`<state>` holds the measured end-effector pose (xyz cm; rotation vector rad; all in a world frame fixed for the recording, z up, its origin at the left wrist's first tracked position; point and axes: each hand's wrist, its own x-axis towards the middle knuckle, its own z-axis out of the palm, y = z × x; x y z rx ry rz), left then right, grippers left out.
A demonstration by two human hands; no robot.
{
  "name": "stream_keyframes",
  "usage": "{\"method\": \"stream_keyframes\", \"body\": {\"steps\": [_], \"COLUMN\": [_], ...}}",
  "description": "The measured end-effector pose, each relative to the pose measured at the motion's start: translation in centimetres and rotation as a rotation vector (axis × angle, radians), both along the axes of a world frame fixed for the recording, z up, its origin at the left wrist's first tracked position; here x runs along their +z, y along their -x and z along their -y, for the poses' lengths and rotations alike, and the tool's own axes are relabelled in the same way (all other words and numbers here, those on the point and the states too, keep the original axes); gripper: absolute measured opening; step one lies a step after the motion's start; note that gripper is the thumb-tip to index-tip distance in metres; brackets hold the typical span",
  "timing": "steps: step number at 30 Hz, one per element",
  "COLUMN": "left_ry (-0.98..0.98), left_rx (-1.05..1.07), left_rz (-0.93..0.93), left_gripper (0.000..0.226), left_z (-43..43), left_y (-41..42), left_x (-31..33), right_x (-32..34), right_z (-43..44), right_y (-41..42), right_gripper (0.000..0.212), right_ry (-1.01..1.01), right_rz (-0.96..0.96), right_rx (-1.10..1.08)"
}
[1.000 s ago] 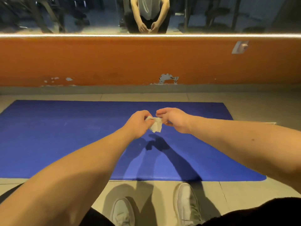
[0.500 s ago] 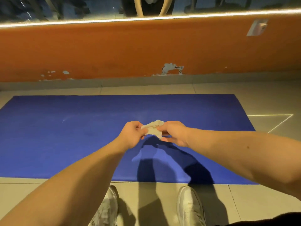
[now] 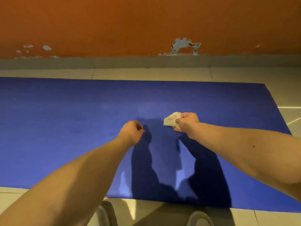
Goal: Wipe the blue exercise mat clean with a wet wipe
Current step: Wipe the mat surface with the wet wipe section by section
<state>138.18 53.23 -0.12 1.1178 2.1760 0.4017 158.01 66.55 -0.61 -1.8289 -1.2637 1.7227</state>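
Mat on tiles by orange wall; L hand fisted, R hand round wipe.

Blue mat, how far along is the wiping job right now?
Done: the wet wipe is out and bunched in the right hand. In hand: that hand holds it above the blue mat, judging by the offset shadows; the left hand is curled, empty. Left: seemingly all the wiping; no clear wet streaks show on the mat.

no readable text anywhere
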Motion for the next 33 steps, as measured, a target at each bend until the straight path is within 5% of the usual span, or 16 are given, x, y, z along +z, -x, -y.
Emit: {"method": "stream_keyframes", "body": {"steps": [10, 13, 16, 20, 33], "left_ry": [0.105, 0.191, 0.234, 0.329, 0.455], "left_rx": [0.000, -0.014, -0.015, -0.032, -0.053], "left_rz": [-0.229, -0.311, -0.320, -0.283, -0.312], "left_gripper": [0.037, 0.056, 0.078, 0.104, 0.109], "left_z": [-7.3, -8.5, -9.8, -11.1, -12.0], "left_y": [5.1, 6.2, 7.5, 8.9, 8.5], "left_x": [-4.6, -5.8, -6.9, -8.3, -8.1], "right_x": [-4.2, -6.2, -9.3, -10.6, -11.1], "right_z": [-7.1, -6.7, -5.9, -6.0, -5.9], "right_y": [2.6, 2.9, 3.4, 4.4, 12.3], "right_gripper": [0.025, 0.035, 0.072, 0.073, 0.073], "right_ry": [-0.616, -0.798, -0.766, -0.758, -0.789], "right_rz": [0.300, 0.386, 0.615, 0.707, 0.642], "right_rx": [0.295, 0.657, 1.026, 1.097, 1.244]}}
